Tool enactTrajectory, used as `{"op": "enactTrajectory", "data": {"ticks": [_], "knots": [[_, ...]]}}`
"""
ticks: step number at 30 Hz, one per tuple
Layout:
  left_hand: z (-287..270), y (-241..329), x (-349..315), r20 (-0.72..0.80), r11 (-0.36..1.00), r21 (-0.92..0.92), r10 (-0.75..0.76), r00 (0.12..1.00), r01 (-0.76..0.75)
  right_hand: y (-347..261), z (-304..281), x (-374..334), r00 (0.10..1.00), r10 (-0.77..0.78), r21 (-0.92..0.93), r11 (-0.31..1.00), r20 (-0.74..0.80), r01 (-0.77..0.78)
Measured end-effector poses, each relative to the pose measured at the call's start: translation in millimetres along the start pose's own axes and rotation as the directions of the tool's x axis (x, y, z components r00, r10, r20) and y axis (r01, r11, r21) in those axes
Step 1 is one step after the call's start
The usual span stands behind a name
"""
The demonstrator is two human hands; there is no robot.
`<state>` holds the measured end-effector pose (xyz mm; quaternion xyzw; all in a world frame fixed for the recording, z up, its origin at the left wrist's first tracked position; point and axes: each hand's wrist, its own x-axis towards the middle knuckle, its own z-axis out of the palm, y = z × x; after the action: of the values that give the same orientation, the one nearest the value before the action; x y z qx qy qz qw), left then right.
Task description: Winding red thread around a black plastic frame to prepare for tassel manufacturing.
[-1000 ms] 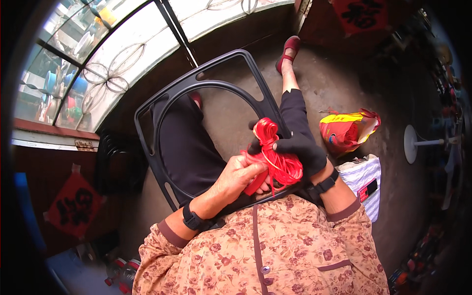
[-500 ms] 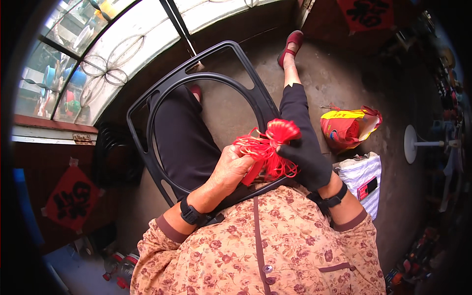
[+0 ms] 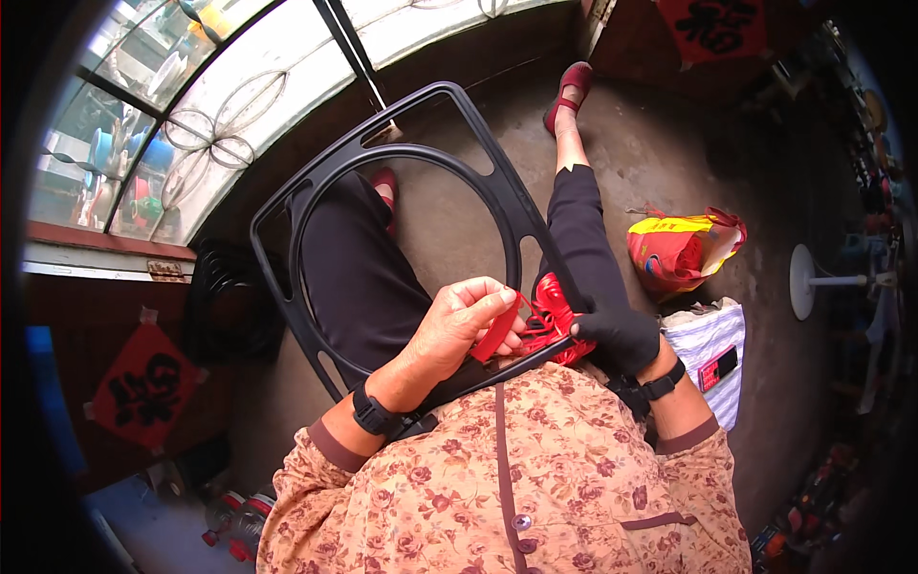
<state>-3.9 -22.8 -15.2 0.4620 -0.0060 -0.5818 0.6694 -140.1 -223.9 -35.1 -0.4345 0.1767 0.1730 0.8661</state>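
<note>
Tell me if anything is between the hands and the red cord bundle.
Nothing visible. The left hand pinches the red cord bundle directly, and the gloved right hand grips its other side. The black frame rests on the lap under them.

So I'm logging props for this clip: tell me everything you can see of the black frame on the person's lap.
The black frame looks like moulded plastic: a squarish outer border with rounded corners around a large open ring, with slots between the two. It lies tilted across the seated person's legs, far edge toward the window. Its near edge passes under the left hand and the gloved right hand, where red cord bunches against it.
</note>
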Motion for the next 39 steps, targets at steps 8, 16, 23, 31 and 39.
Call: {"op": "enactTrajectory", "data": {"ticks": [8,16,23,31,39], "knots": [[-5,-3,3,0.014,0.998,-0.039,0.054,0.998,-0.054,-10,19,-11,0.994,-0.084,0.181,0.979,-0.067,0.095],[-8,-3,4,0.029,0.996,-0.06,0.066,0.997,-0.064,-5,-16,-12,0.896,-0.397,0.445,0.778,-0.199,0.444],[-11,1,-1,0.008,0.986,-0.149,0.077,0.997,-0.075,-6,-79,-50,0.791,-0.525,0.594,0.542,-0.313,0.595],[-8,-1,6,0.068,0.988,-0.151,0.056,0.996,-0.046,17,-139,-45,0.793,-0.504,0.397,0.688,-0.341,0.608],[1,1,4,0.055,1.0,0.012,0.005,0.998,-0.005,-31,-32,34,0.553,-0.779,-0.819,0.504,-0.295,0.273]]}}
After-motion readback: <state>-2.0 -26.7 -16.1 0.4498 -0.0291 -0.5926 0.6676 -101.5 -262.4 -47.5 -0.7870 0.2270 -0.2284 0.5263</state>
